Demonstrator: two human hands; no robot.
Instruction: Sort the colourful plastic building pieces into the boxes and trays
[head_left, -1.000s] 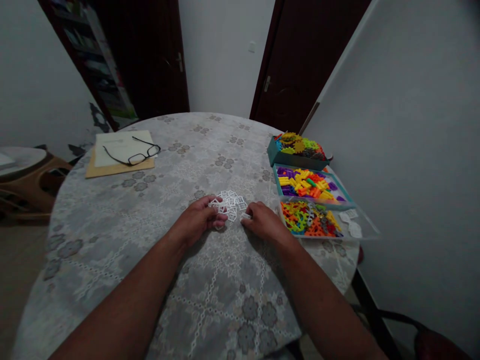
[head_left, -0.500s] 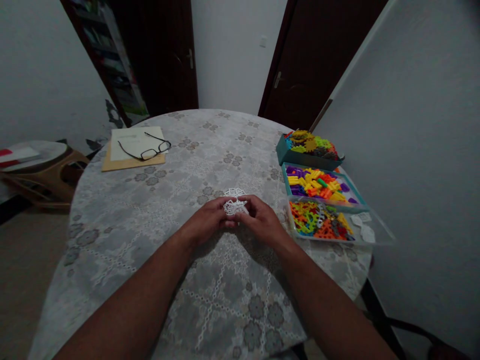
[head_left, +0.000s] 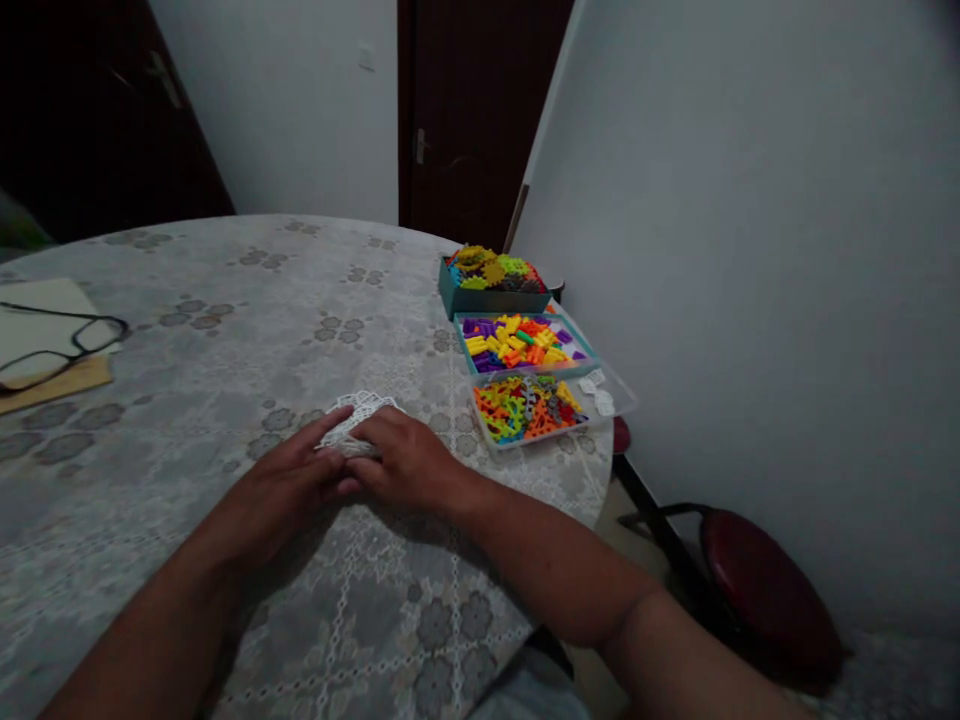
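Observation:
Both hands meet over the table around a white openwork lattice piece (head_left: 358, 412), rounded and thin-ribbed, perhaps more than one part. My left hand (head_left: 292, 480) grips it from the left, fingers along its near edge. From the right, my right hand (head_left: 401, 458) holds it with bent fingers over the top and the thumb below. Fingers cover much of the near side, so how its parts join is hidden.
A patterned cloth covers the round table (head_left: 382, 620). At the right stand a teal box (head_left: 495, 303) of gear shapes, a tray (head_left: 592, 352) of coloured tubes and a clear box (head_left: 491, 440) of small connectors. White pieces (head_left: 602, 402) lie beside them. Glasses (head_left: 75, 350) rest on papers at left.
The view has turned to the right, so the boxes and hands appear farther left. My fingers have closed further over the white lattice piece, which remains between both hands.

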